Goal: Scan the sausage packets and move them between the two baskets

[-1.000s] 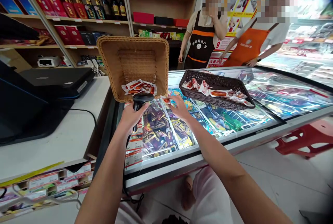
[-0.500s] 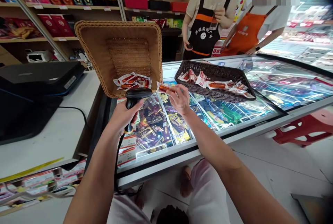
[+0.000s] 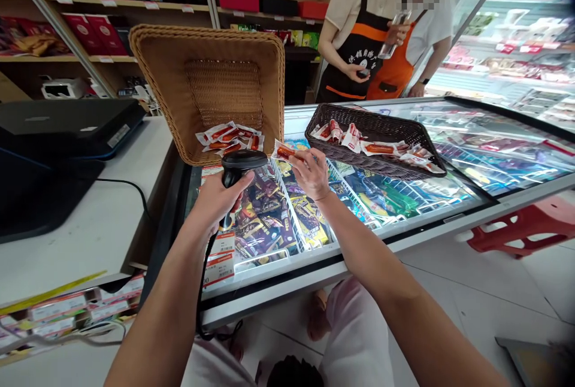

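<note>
Wrapped sausage is pinched between the thumb and fingers of the right hand, above the glass-topped display freezer and just beside the lower right corner of the tan wicker basket. One second ago it was mostly covered by the fingers and held closer to the barcode scanner; now its left part is exposed, and little change is seen from half a second ago. The scanner's handle is gripped firmly by the left hand. The co-worker in the orange apron, earlier seen standing apart, is now partly covered by the co-worker in the black apron, by whom a clear bottle is held. The sausage's right end is hidden by fingers, its print cannot be read, and whether its wrapper touches the basket cannot be told. The monitor is cut off at the left edge. More wrapped sausages are piled in the tan basket, their front partly blocked by the scanner's head; others are spread in the dark brown wicker basket to the right. Bagged goods are seen beneath the glass, partly obscured by both hands and the scanner's cable.
</note>
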Motion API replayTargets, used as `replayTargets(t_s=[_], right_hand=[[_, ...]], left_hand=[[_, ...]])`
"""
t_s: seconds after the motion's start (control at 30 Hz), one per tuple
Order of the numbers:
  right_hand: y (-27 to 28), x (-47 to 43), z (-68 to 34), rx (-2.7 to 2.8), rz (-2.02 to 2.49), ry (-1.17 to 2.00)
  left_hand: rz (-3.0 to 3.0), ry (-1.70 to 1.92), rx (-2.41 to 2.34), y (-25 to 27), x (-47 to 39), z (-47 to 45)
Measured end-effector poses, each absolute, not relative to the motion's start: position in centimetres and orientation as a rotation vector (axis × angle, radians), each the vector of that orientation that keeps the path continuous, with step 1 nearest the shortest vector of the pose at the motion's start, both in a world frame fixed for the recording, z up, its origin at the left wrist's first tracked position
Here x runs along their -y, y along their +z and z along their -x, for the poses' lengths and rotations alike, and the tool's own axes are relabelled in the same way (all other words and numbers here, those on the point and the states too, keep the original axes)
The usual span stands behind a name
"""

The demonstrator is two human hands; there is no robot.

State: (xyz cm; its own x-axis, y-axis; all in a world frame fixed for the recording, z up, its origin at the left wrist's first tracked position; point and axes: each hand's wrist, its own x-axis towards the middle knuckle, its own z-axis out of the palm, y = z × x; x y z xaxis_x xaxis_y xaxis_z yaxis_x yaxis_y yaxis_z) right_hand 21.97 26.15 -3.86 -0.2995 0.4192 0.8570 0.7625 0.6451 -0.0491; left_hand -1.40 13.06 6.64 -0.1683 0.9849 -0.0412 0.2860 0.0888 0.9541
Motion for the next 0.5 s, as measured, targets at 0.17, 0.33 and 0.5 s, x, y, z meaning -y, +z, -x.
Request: replayTargets(t_s=[0.17, 0.33, 0.5], right_hand=[[-3.99, -26.35, -22.07, 1.931, 0.884, -0.477], [-4.08, -26.31, -22.14, 1.96, 0.885, -0.416], [-3.79, -26.16, -22.22, 1.985, 0.881, -0.393]], left_hand=[[-1.334, 1.096, -1.605, 6.81, -12.79, 1.17], [-1.401, 1.055, -1.668, 6.63, -12.73, 1.11], [-1.419, 1.037, -1.669, 6.57, -12.79, 0.99]])
